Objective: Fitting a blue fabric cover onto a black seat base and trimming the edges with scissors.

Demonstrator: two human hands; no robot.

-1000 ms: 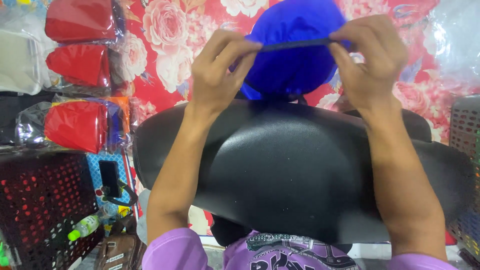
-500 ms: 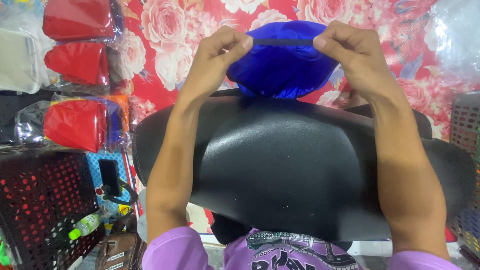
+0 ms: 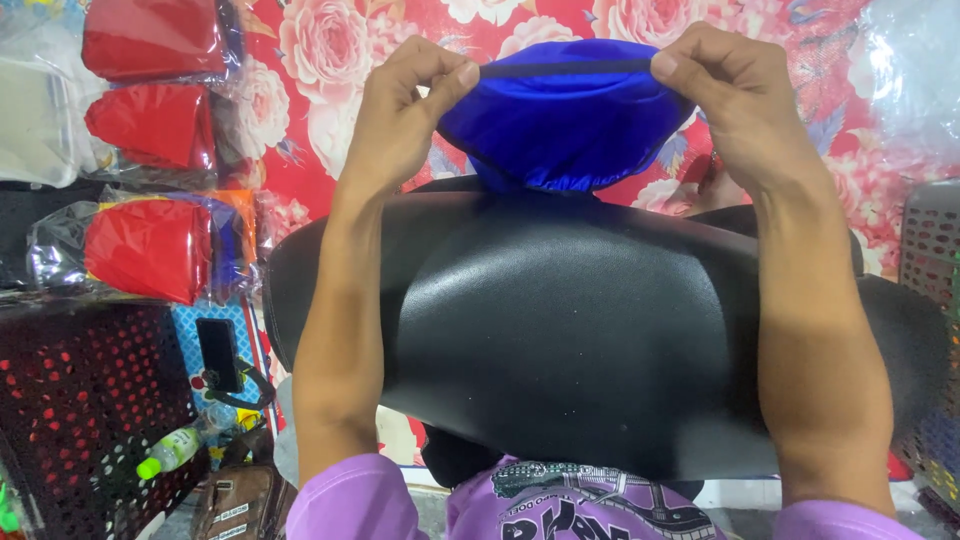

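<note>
- Blue fabric cover (image 3: 565,125) is held up above the far end of the black seat (image 3: 560,330), in front of the red floral cloth (image 3: 330,70).
- Cover's dark elastic edge (image 3: 560,68) is stretched taut btwn both hands.
- Left hand (image 3: 405,115): thumb & fingers pinched shut on the edge's left end.
- Right hand (image 3: 735,100): thumb & fingers clamped on the edge's right end.
- Seat is laid across the lap, under both forearms; the cover's lower part meets it at the far end.
- Red wrapped covers (image 3: 150,245) are stacked at left, w/ a black perforated crate (image 3: 90,400) below & a green-capped bottle (image 3: 175,448) beside it.
</note>
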